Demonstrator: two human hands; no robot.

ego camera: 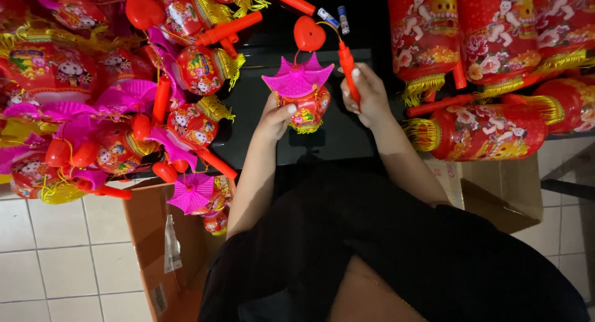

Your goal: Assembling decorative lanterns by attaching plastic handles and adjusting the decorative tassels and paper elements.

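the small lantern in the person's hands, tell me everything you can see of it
The small lantern has a bright pink, pointed, roof-like plastic top over a rounded red body printed with cartoon figures, with a short yellow fringe below. A thin wire rises from the top to a red heart piece, which joins an orange-red handle stick. It hangs upright over the dark table. The left hand steadies the body; the right hand grips the stick.

Left hand (274, 119) cupping small red paper lantern with pink plastic roof (302, 92). Right hand (365, 96) gripping orange plastic handle stick (348, 71), red heart-shaped piece (308, 33) just above.
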